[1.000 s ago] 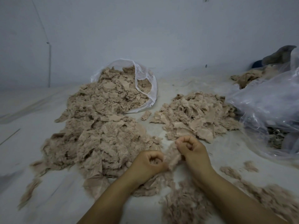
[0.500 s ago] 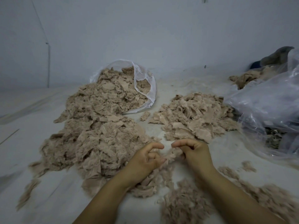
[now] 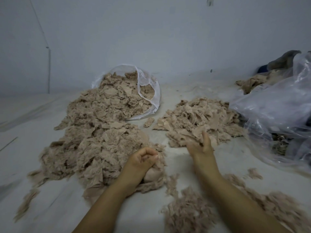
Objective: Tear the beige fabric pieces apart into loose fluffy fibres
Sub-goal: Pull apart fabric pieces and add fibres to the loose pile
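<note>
- Clear bag (image 3: 148, 91), lying open toward the floor's far edge, spills beige fabric pieces (image 3: 101, 132).
- Left hand (image 3: 143, 160) fingers curled, pinching fabric.
- Right hand (image 3: 202, 148) blurred; cannot tell.

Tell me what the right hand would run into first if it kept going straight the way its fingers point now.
Most likely the smaller heap of beige fabric pieces. The right hand points up and away, its blurred fingertips already overlapping the heap's near edge, though depth is hard to judge from one view.
</note>
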A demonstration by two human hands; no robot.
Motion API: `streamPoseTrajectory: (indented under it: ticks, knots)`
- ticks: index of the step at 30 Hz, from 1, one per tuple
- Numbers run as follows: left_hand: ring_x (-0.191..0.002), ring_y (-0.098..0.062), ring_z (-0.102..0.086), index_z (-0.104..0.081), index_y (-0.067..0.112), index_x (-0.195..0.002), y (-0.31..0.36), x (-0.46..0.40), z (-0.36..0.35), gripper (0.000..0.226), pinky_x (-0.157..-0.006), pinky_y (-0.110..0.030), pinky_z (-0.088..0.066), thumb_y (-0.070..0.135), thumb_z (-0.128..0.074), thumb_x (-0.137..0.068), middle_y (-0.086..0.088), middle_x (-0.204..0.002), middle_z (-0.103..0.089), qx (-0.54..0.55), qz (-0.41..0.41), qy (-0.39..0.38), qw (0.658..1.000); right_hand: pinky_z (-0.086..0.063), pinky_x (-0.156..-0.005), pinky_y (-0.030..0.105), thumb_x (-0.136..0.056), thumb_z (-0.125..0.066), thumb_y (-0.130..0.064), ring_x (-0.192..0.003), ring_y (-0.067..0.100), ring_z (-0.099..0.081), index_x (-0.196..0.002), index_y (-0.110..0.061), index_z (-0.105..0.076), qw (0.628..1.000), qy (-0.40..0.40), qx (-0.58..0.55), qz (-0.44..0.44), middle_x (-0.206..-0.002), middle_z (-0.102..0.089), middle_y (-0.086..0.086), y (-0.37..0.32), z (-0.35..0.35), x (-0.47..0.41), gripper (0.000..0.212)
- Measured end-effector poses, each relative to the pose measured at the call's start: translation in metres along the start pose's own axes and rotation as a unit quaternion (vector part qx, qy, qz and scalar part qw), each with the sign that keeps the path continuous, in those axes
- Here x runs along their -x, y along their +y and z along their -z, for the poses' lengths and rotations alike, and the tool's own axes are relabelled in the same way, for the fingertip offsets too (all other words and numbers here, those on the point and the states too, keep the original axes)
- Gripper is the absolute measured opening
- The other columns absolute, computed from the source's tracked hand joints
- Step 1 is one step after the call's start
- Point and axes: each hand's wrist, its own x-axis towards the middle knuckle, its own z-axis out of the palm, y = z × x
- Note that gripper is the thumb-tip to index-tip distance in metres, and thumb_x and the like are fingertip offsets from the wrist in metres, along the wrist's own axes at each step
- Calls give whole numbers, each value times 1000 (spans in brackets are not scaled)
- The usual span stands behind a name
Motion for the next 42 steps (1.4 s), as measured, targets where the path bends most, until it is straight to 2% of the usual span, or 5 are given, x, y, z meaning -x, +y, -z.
streamPoseTrajectory:
  ticks: [3,6,16,21,42]
  knots:
    - [-62,-11,-63,-64,14,-82,-1,1,-2,4,-60,-18,-51,16,-65,-79,-3,-68,-67,31,-16,-1,999,-49,-94,32,-78,-65,-49,-116,10,-54,-141,-41,-30,986,-159,42,27,-139,-44,-6,-2,-12,19,72]
    - [-64,-13,-63,-63,11,-86,3,2,-7,13,-59,-20,-51,20,-65,-76,-6,-70,-67,50,-29,-13,998,-52,-73,15,-76,-79,-20,-83,0,-66,-120,-25,-58,960,-279,29,-2,-101,-67,-9,5,-23,26,49]
    - [-102,11,-54,-58,37,-110,6,6,-6,44,-78,-3,-41,41,-78,-71,22,-111,-60,-185,-19,-6,983,-39,-54,16,-88,-65,-17,-56,6,-46,-71,-14,-56,980,-177,34,82,-59,-53,-7,8,-20,24,19]
    - [-82,-17,-69,-69,10,-91,9,7,-6,14,-68,-23,-53,21,-63,-85,-6,-90,-73,-30,0,-5,1000,-39,-48,18,-95,-56,-21,-45,6,-45,-76,-14,-47,985,-164,23,49,-48,-54,-4,10,-19,22,22]
    - [-57,4,-58,-69,18,-77,8,6,-7,21,-56,-10,-44,12,-57,-92,11,-63,-66,-108,-42,71,991,-30,-40,18,-93,-58,-21,-38,10,-34,-68,-10,-62,986,-118,-119,21,-47,-48,1,2,4,9,27]
